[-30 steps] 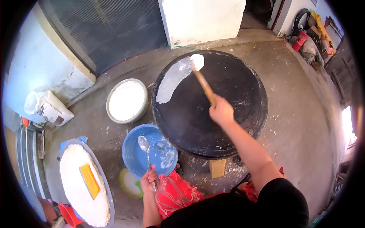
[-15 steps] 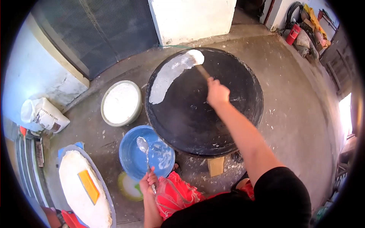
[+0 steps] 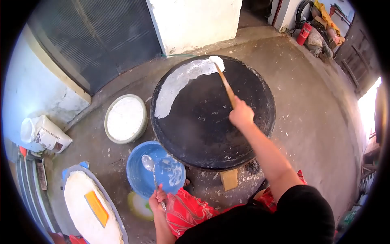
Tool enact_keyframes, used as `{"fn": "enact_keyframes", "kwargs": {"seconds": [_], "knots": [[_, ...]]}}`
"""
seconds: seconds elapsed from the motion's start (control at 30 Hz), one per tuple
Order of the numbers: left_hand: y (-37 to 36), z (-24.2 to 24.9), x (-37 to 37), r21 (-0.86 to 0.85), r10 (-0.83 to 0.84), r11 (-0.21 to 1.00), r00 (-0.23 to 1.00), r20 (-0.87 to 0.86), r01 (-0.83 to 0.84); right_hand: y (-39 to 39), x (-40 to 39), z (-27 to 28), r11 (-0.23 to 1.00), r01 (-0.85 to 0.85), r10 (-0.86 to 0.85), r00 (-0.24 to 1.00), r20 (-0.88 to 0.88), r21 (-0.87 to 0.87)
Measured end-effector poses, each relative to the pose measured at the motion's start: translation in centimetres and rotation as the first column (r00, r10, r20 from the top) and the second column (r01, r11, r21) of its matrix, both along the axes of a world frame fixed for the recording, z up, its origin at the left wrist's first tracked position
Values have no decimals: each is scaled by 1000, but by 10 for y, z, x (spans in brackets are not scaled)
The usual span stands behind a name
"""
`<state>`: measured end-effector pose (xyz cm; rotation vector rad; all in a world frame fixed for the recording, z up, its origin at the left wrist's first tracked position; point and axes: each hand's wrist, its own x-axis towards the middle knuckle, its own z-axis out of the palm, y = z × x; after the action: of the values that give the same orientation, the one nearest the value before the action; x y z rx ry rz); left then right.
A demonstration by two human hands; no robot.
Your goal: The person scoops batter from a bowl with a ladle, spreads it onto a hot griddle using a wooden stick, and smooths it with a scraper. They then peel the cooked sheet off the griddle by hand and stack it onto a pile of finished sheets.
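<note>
Stick (image 3: 226, 85): juts out ahead of right grip (image 3: 242, 114), over griddle (image 3: 211, 126); tip at white lump (image 3: 217, 61) near far rim.
Film (image 3: 172, 83): thin white arc on griddle, far-left rim round to lump; well apart from right grip.
Right grip: fingers closed round stick's near end, above griddle.
Spoon (image 3: 148, 162): head over blue basin (image 3: 133, 168), handle running back into left grip (image 3: 157, 199).
Left grip: closed on spoon handle, beside the person's red-clothed knee.
Bowl (image 3: 145, 122): full of white stuff, on floor left of griddle.
Slab (image 3: 77, 191): white, lower left, orange scraper (image 3: 97, 207) lying on it.
Block (image 3: 229, 179): at griddle's near edge.
In the way: right forearm crosses griddle's near-right rim; 1 spoon and left grip cover part of blue basin.
</note>
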<state>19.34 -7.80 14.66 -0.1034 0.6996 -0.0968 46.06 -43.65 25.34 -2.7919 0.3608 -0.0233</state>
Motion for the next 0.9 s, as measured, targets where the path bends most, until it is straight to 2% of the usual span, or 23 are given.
{"fn": "enact_keyframes", "kwargs": {"seconds": [0.03, 0.1, 0.13, 0.17, 0.23, 0.37, 0.4, 0.43, 0.5, 0.57, 0.6, 0.7, 0.77, 0.8, 0.83, 0.9], "knots": [[-1, 1, 1, 5, 14, 1000, 1000, -10, -14, 16, -8, -2, 998, 21, -25, 998, 62, 59], [-3, 5, 1, 14, 26, 1000, 999, -28, -25, 40, -3, 3, 975, -223, 222, 974, 46, 6], [-6, 8, 2, 18, 14, 1000, 999, -39, -13, 41, 11, -9, 950, -290, 300, 950, 84, -115], [-8, 10, 3, 23, 1, 1000, 999, -50, 0, 33, 34, -16, 953, -184, 196, 980, 23, -240], [-6, 12, 0, 46, -15, 999, 998, -69, 19, -5, 48, -14, 977, -76, 71, 997, -32, -197], [0, 1, 4, 40, 1, 999, 1000, -24, 0, -1, -22, -16, 996, -10, 18, 995, 97, -85], [0, -1, 5, 35, -6, 999, 1000, -26, 7, 17, -38, -7, 1000, 6, -6, 1000, 15, 12], [1, -3, 5, 48, -22, 999, 999, -31, 24, 29, -44, -12, 993, -120, 120, 993, -2, 13], [2, -4, 4, 69, -41, 997, 998, -38, 44, 30, -31, -23, 947, -266, 269, 963, -7, -182], [2, 0, 0, 80, -82, 993, 997, -6, 82, 1, -1, -23, 968, -59, 64, 998, 14, -245], [5, 1, -3, 84, -84, 993, 996, -8, 85, -17, 2, -16, 977, -35, 26, 999, -46, -208], [7, -2, 1, 95, -53, 994, 999, -7, 54, -28, -23, -10, 983, 30, -39, 998, -44, -179], [4, 0, 2, 100, -2, 995, 999, -41, 6, -2, -35, -10, 995, 84, -85, 996, -14, -51], [4, -1, 2, 102, -2, 995, 999, -43, 7, 9, -28, -6, 1000, 28, -28, 999, -38, 7], [5, -2, 0, 122, -30, 992, 999, -39, 34, 16, -18, -5, 996, -80, 79, 997, -17, -43], [3, 1, 1, 146, -60, 987, 998, -35, 65, 12, 19, -23, 954, -108, 123, 992, 34, -279]]}}
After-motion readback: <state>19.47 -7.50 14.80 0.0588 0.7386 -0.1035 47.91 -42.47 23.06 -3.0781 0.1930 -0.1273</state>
